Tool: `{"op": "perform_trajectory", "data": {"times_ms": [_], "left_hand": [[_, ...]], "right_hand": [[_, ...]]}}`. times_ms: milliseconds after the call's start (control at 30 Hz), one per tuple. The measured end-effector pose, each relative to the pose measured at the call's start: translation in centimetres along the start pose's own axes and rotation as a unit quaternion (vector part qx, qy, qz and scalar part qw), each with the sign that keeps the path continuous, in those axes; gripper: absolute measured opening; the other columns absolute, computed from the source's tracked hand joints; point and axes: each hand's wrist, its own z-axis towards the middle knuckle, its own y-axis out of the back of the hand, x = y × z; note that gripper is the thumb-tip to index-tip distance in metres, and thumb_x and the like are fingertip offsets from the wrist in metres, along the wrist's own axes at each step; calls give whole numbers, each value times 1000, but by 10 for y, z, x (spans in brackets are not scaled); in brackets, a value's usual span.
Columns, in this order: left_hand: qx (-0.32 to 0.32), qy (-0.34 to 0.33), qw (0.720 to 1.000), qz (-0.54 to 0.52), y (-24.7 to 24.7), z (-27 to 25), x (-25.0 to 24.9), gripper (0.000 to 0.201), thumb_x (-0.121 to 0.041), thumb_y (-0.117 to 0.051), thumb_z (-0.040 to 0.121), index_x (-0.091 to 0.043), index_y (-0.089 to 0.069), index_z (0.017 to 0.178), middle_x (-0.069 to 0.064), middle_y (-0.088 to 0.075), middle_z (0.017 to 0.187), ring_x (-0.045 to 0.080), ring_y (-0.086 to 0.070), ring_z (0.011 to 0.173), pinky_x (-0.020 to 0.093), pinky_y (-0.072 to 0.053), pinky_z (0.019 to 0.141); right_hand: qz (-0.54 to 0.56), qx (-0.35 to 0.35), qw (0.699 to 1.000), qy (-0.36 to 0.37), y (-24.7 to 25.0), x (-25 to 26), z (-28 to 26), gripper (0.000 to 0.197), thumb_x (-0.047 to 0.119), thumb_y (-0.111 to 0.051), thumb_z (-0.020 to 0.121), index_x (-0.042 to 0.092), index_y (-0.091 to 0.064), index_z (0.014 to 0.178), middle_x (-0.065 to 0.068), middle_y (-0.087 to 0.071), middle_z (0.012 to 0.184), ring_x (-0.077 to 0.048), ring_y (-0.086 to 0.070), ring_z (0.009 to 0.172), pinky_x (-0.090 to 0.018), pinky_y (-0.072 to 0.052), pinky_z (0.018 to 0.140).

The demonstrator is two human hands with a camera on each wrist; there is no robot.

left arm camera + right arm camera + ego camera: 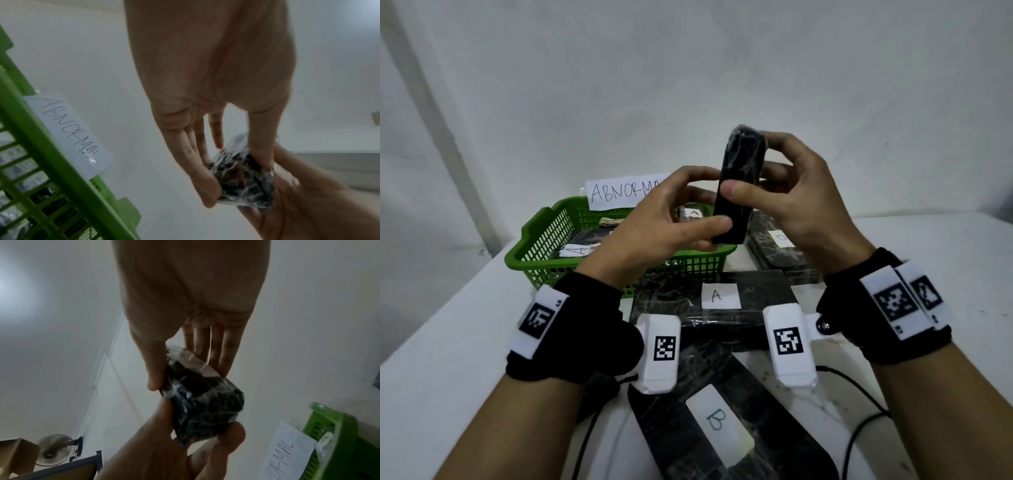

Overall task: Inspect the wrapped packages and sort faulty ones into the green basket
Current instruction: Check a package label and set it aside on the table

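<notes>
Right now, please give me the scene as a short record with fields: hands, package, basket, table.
held: package, upright, above the table
left hand: grips its lower end
right hand: grips its middle and top
basket: green, sign ABNORMAL, some packages inside
table: packages labelled A and B lie in front

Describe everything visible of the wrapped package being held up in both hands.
The wrapped package is a slim black block under crinkled clear film, held roughly upright above the table, in front of the green basket. The left hand pinches its lower end; the right hand grips its middle and upper part, thumb across the near face. The right wrist view shows a pale paper patch under the film. No tear is discernible.
</notes>
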Motion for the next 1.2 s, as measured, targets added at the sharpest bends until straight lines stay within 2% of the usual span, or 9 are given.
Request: {"op": "perform_trajectory", "data": {"times_ms": [100, 233, 433, 600, 700, 833, 933, 1067, 1200], "left_hand": [[-16, -22, 998, 52, 2, 1, 3, 66, -9, -77, 82, -27, -49, 139, -1, -61, 132, 23, -75, 91, 25, -57, 73], [-26, -73, 995, 65, 0, 1, 3, 65, -5, -80, 78, -32, -51, 129, -8, -60, 128, 22, -75, 93, 25, -56, 74], [-52, -101, 984, 141, 1, 2, 3, 65, -13, -82, 80, -34, -51, 132, -14, -58, 128, 9, -72, 99, 22, -58, 75], [-58, -45, 995, 74, 1, 3, 0, 41, -26, -56, 99, -41, -54, 137, -1, -57, 135, 21, -71, 96, 28, -59, 68], [-37, 21, 995, -89, 1, 1, -6, 33, -43, -45, 101, -26, -58, 125, 4, -66, 120, 29, -73, 83, 32, -58, 62], [-45, 14, 995, -89, 2, 3, -2, 44, -34, -63, 86, -17, -53, 125, 6, -64, 123, 29, -74, 83, 32, -59, 62], [-34, -1, 998, -48, 0, 2, 0, 64, -30, -71, 78, -16, -47, 135, 2, -55, 135, 26, -73, 99, 32, -61, 70], [-14, 1, 1000, 27, -2, 0, -1, 75, -28, -78, 69, -21, -46, 137, -6, -57, 131, 27, -71, 103, 41, -63, 80], [-22, 6, 999, 32, -3, 0, 0, 61, -26, -75, 81, -23, -47, 136, -4, -61, 130, 18, -70, 108, 27, -61, 78]], "right_hand": [[51, 45, 997, -47, 3, 6, 2, 48, 40, -72, 87, 22, -60, 130, -1, -75, 115, -18, -72, 108, -46, -57, 95], [111, 90, 977, -160, 8, 6, 4, 60, 67, -53, 83, 32, -62, 131, -2, -68, 132, -29, -67, 118, -58, -51, 101], [143, 82, 975, -150, 0, 3, 3, 44, 47, -63, 76, 20, -69, 110, -7, -79, 104, -34, -75, 97, -49, -60, 91], [134, 31, 989, -59, -5, -8, 4, 73, 43, -75, 60, 11, -56, 123, -5, -71, 114, -21, -74, 97, -29, -59, 77], [53, 70, 996, -14, -1, -16, 3, 90, 27, -87, 59, 20, -46, 139, 6, -54, 142, -8, -62, 122, -24, -52, 96], [33, 111, 992, -42, 0, -17, 3, 78, 42, -77, 77, 39, -41, 146, 14, -41, 156, -5, -39, 144, -44, -35, 118], [45, 47, 991, -118, 0, -13, 6, 68, 55, -63, 84, 28, -48, 145, 7, -57, 144, -12, -57, 130, -42, -48, 104], [44, 33, 992, -116, 0, -15, 5, 39, 26, -67, 95, 12, -62, 131, -4, -76, 105, -17, -75, 86, -27, -57, 71], [27, -4, 998, -55, -2, -12, 3, 46, 14, -77, 86, 9, -60, 129, -8, -76, 103, -19, -77, 88, -29, -60, 73]]}}
